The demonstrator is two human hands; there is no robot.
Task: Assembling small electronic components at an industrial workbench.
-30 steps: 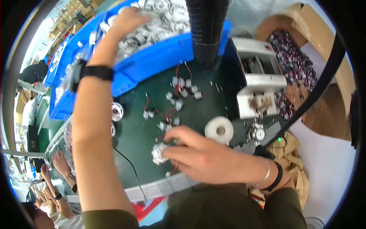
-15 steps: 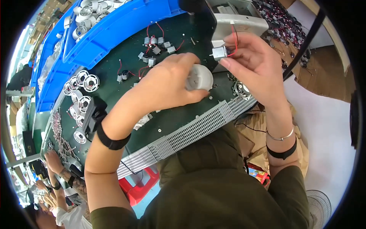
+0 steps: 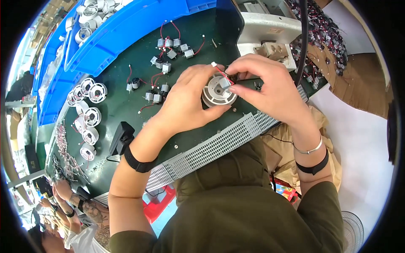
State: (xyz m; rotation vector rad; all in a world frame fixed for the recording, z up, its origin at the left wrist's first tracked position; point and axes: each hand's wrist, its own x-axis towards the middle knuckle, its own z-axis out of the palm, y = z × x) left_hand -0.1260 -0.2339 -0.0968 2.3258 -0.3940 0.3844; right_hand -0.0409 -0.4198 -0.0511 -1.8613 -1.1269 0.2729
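My left hand [image 3: 185,99] curls round a round white plastic housing [image 3: 219,101], its ringed, open side facing up on the dark green bench. Between the thumb and fingers of my right hand [image 3: 270,86] is a small silver motor [image 3: 225,83] with a red and a dark wire ending in a white plug. The motor is over the housing's centre; how deep it sits in it I cannot tell. Beyond my left hand lie several loose motors [image 3: 166,67] with wires. More white housings [image 3: 92,117] stand in a row at the left.
A blue bin [image 3: 139,31] of white parts spans the back left. A metal machine [image 3: 270,29] stands at the back right, with a pile of wired motors [image 3: 316,33] past it. A perforated strip [image 3: 211,145] edges the bench before me. A co-worker's arm [image 3: 95,209] shows lower left.
My right hand has brought the motor left and down to the housing. The housing has been turned so its ringed, open face shows, still in my left hand.
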